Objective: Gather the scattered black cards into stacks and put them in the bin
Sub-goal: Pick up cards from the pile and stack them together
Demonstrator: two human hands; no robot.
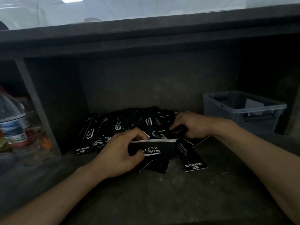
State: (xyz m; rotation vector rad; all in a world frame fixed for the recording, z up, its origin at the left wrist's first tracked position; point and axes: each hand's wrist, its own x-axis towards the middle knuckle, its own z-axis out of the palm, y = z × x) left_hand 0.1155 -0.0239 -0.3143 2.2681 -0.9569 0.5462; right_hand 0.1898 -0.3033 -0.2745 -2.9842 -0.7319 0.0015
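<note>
A dim, grey, concrete-looking surface forms the floor of a low recess, closed behind by a rough grey back wall and roofed by a thick dark ledge. Above the ledge, pale white sheeting is brightly lit.

Scattered black cards with white "Camping Club" lettering lie heaped against the back wall at the middle of the surface. The left hand grips a stack of cards on edge, fingers curled over its top and thumb across its front, just in front of the heap. The right hand pinches a single card on the heap's right side.

A clear plastic bin with a black handle stands to the right, apart from the heap; something pale inside it is unclear. A grey upright divider at the left separates a compartment holding a blurred plastic bottle
</note>
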